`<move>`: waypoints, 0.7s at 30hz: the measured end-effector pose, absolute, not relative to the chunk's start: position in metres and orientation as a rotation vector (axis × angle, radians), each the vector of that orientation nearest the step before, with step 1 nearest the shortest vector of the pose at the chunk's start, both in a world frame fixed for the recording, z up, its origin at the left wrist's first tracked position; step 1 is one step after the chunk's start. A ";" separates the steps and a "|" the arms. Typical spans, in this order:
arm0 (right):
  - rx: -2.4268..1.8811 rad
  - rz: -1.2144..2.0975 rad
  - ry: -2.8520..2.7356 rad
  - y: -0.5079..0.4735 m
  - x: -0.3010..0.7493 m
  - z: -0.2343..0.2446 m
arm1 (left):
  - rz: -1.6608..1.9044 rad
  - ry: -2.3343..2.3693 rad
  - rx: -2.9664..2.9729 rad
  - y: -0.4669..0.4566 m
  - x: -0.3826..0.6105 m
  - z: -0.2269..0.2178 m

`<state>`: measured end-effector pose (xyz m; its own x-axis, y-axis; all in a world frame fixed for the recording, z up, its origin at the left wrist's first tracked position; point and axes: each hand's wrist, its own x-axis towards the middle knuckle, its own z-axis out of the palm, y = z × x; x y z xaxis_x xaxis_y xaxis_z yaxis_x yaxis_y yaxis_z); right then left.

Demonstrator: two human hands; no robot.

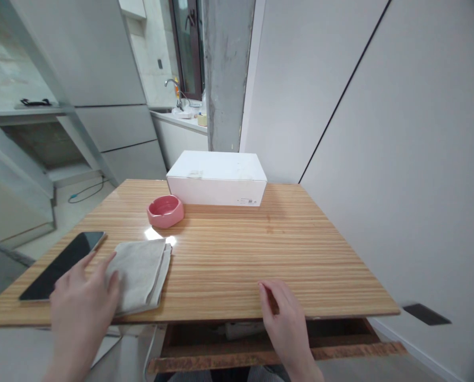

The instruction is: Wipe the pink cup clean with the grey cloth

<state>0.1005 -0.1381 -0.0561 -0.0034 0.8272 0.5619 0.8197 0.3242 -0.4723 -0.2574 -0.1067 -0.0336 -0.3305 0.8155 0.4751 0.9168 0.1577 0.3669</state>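
The right hand (287,323) can pass over the table (284,249) as far as the folded cloth (137,273), with the pink dish (165,211) and white box (216,179) standing in the way farther ahead.

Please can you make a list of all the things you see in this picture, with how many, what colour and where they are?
table: 1, orange striped wood, centre
box: 1, white, far table edge
dish: 1, pink, left of box
folded cloth: 1, grey-beige, near table edge
smartphone: 1, black screen, left of cloth
tap: 1, silver, far counter
pillar: 1, grey, behind box
cable: 1, blue, floor at left
left hand: 1, at cloth's edge
right hand: 1, at table's front edge
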 end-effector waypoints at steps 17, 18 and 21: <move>-1.612 0.088 -2.167 -0.101 0.059 -0.052 | -0.517 -1.841 -2.676 -0.091 -0.088 -0.044; -1.606 0.087 -2.165 -0.101 0.060 -0.052 | -0.532 -1.832 -2.679 -0.092 -0.089 -0.044; -1.579 0.084 -2.163 -0.101 0.060 -0.054 | -0.557 -1.825 -2.678 -0.094 -0.090 -0.044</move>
